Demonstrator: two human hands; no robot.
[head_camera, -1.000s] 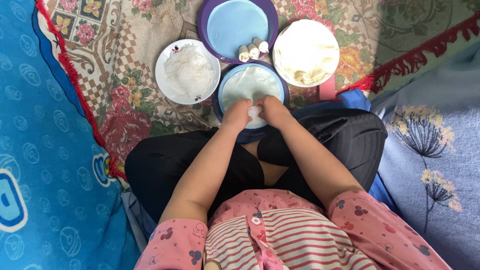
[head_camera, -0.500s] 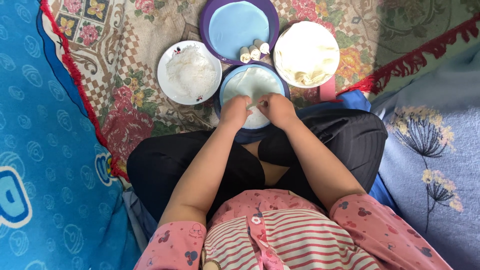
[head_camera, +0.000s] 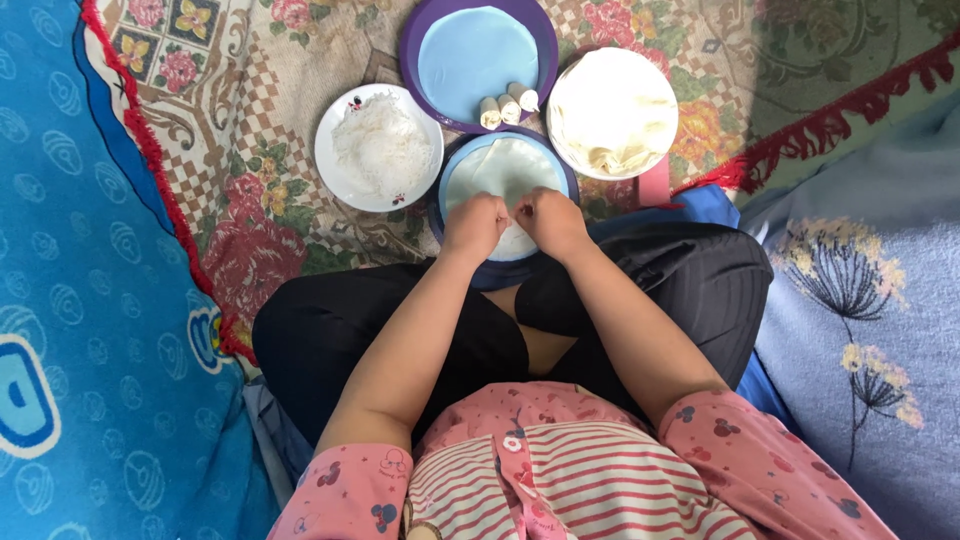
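While the person sits cross-legged on the rug, both forearms run fwd from pink sleeves, elbows wide, wrists converging over the near blue plate (head_camera: 455, 175). Left hand (head_camera: 474, 224) is curled, knuckles up, fingertips pressed down on the near edge of a thin white wrapper sheet (head_camera: 500, 168) lying flat in that plate; right hand (head_camera: 548, 218) sits just beside it, fingers bent, pinching the same edge, thumbs nearly touching. Left of the plate, a white dish of shredded white filling (head_camera: 380, 147). Right & slightly farther, a white bowl w/ a stack of pale wrappers (head_camera: 612, 112). Farthest, a purple plate (head_camera: 420, 40) w/ a light-blue centre, three small finished rolls (head_camera: 507, 104) resting at its near rim.
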